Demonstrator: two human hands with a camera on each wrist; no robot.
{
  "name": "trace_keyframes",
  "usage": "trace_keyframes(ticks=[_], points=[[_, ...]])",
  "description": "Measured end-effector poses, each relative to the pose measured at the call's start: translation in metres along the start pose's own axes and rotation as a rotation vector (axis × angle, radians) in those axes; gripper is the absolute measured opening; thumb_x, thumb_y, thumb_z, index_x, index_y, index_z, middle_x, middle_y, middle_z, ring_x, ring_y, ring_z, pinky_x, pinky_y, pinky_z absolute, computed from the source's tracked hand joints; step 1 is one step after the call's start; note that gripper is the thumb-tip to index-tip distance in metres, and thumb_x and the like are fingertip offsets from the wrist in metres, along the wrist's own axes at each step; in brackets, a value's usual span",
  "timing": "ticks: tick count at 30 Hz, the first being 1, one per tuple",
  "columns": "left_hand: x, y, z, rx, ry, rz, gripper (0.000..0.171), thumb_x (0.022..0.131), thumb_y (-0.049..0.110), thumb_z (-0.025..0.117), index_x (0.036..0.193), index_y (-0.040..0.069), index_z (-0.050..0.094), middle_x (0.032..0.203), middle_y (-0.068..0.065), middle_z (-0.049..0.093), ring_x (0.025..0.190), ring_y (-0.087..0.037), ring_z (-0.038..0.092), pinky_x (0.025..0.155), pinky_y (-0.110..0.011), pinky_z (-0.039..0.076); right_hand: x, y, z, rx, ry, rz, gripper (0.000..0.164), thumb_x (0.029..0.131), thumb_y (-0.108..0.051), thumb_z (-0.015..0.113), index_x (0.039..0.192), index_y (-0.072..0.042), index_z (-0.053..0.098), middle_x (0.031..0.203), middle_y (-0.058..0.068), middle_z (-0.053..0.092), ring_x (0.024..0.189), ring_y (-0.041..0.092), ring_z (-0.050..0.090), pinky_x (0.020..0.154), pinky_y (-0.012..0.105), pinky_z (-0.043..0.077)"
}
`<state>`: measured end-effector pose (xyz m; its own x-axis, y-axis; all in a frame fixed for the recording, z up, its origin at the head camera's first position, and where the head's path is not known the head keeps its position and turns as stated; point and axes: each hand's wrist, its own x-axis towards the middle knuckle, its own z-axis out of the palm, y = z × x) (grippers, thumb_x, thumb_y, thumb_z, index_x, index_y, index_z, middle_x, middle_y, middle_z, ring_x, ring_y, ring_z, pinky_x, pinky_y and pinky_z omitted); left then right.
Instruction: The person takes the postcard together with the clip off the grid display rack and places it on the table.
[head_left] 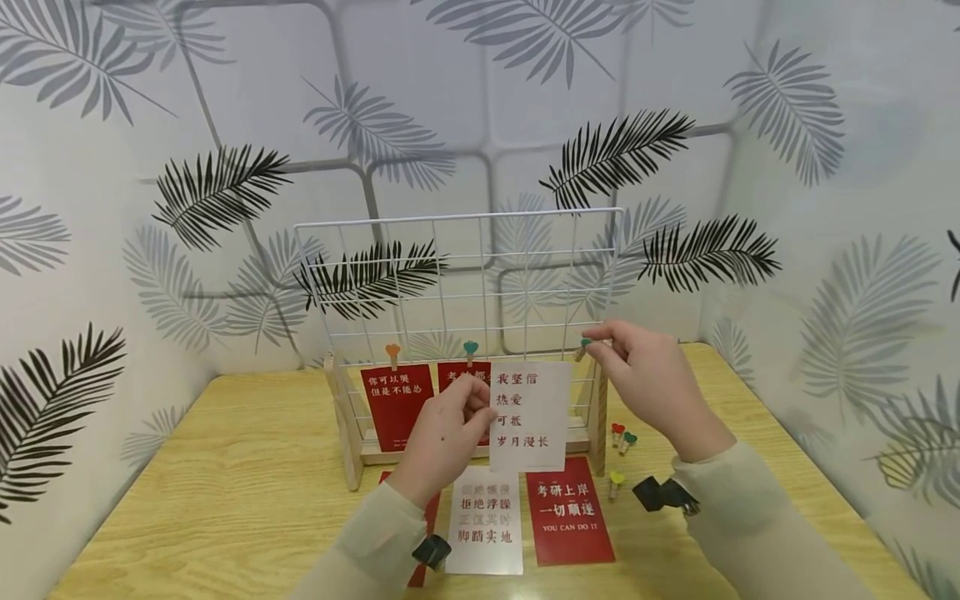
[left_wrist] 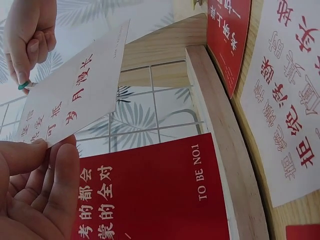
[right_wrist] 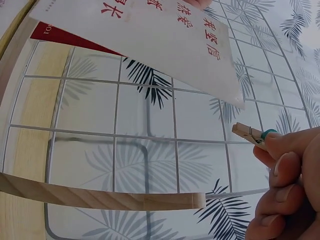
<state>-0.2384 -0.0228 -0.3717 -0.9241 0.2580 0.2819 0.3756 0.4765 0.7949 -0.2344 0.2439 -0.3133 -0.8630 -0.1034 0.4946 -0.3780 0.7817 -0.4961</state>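
My left hand (head_left: 447, 429) pinches the left edge of a white card (head_left: 531, 417) with red characters, held upright in front of the wire grid (head_left: 480, 275). In my right hand (head_left: 648, 379) is a small wooden clothespin (right_wrist: 247, 132) with a teal heart, pinched between thumb and forefinger. Its tip is apart from the card's upper corner in the right wrist view. Two red cards hang on the grid: one (head_left: 397, 412) under an orange-heart clothespin (head_left: 393, 356), another (left_wrist: 150, 195) under a teal-heart clothespin (head_left: 470, 352), partly covered by my left hand and the white card.
On the wooden table (head_left: 247, 492) lie a white card (head_left: 486, 533), a red card (head_left: 572, 525) and another red card under my left forearm. Red, green and yellow heart clothespins (head_left: 617, 483) lie right of the stand. Wooden feet (head_left: 345, 433) hold the grid up.
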Motion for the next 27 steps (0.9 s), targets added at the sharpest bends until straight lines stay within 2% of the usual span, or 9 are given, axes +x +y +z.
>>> trace_keyframes(ticks=[11, 27], points=[[-0.013, -0.001, -0.01, -0.025, 0.003, -0.011, 0.014, 0.098, 0.015, 0.069, 0.107, 0.021, 0.06, 0.09, 0.005, 0.063, 0.08, -0.016, 0.062, 0.072, -0.028, 0.056, -0.006, 0.006, -0.002, 0.036, -0.011, 0.015, 0.024, 0.103, -0.027, 0.061, 0.12, -0.013, 0.07, 0.059, -0.001, 0.044, 0.044, 0.016, 0.037, 0.043, 0.031, 0.033], [-0.018, -0.011, -0.02, -0.026, 0.022, -0.036, 0.015, 0.097, 0.011, 0.07, 0.106, 0.018, 0.06, 0.09, 0.002, 0.063, 0.081, -0.02, 0.064, 0.071, -0.027, 0.057, -0.012, 0.019, 0.001, 0.037, -0.001, -0.008, 0.023, 0.101, -0.032, 0.065, 0.114, -0.014, 0.072, 0.059, -0.002, 0.043, 0.046, 0.016, 0.038, 0.045, 0.031, 0.033]])
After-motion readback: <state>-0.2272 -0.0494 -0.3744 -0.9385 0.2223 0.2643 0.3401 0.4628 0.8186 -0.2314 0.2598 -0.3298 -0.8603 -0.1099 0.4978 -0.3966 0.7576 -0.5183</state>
